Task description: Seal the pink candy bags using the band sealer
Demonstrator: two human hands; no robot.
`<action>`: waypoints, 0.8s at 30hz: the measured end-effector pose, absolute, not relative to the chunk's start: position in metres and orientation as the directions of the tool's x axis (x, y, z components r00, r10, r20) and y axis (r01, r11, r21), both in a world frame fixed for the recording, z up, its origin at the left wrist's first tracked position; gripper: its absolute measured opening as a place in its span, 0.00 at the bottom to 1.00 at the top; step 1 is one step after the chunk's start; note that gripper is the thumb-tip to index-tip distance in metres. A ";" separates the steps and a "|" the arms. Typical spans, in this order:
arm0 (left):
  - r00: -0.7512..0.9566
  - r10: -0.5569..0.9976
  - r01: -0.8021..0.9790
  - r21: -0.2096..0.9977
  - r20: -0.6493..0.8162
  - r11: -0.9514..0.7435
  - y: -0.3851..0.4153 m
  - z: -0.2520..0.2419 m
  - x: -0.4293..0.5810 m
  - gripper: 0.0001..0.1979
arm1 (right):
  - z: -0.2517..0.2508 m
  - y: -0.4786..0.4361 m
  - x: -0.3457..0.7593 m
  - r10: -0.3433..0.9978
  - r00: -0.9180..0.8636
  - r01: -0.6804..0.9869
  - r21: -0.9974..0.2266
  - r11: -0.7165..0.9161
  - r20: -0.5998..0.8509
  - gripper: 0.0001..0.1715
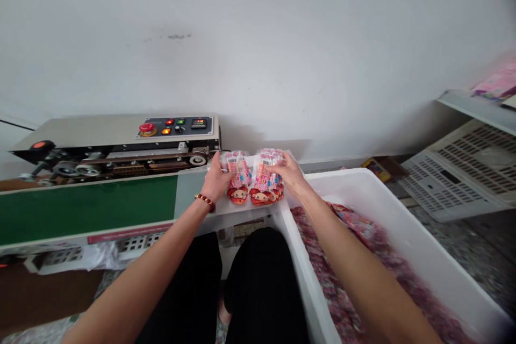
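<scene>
My left hand (216, 178) grips a clear plastic packet (237, 178) printed with a red-haired cartoon face. My right hand (287, 171) holds a small stack of the same packets (266, 180) right beside it. Both lots rest on a white feed plate (226, 207) at the right end of a band sealing machine (116, 142). The fingers of both hands are curled round the packets' top edges. A red bead bracelet (205, 201) sits on my left wrist.
A green conveyor belt (80, 207) runs left under the sealer's control panel (177, 126). A large white tub (403, 236) full of pink packets stands at my right. Perforated white crates (463, 172) lie further right on the floor. My knees in black trousers (250, 274) are below.
</scene>
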State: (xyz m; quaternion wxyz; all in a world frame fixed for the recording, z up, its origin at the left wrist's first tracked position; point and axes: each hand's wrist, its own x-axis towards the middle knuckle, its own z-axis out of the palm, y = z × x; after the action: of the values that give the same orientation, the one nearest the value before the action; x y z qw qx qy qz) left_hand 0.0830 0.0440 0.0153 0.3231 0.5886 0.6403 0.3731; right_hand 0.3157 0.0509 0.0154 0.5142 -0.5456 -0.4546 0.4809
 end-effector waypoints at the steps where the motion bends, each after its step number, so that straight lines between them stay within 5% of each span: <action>1: -0.100 0.995 0.506 0.862 0.009 0.043 0.044 0.015 0.083 0.44 | 0.016 0.050 0.317 0.991 0.119 -0.025 -0.998 -0.058 -0.061 0.36; 5: -0.098 0.995 0.467 0.883 0.011 0.036 0.040 0.020 0.085 0.45 | 0.016 0.048 0.318 0.990 0.128 0.011 -0.998 -0.059 -0.057 0.38; 13: -0.069 0.976 0.555 0.821 0.204 -0.133 0.021 0.058 0.117 0.42 | 0.037 0.053 0.303 0.970 0.239 0.441 -0.895 -0.072 0.039 0.39; 20: 0.099 0.935 0.756 0.585 0.342 -0.294 0.014 0.075 0.155 0.37 | 0.037 0.054 0.288 0.996 0.084 0.254 -0.967 -0.012 0.010 0.34; 24: 0.148 0.967 0.760 0.602 0.207 -0.245 0.017 0.072 0.156 0.29 | 0.039 0.060 0.293 1.000 -0.019 0.605 -0.796 0.014 0.003 0.27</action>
State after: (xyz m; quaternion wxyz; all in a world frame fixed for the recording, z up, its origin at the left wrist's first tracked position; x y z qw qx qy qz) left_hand 0.1560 0.0166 0.0722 0.1814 0.7356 0.5871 0.2852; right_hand 0.2928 0.0601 0.0391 0.3121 -0.6270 -0.6398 0.3164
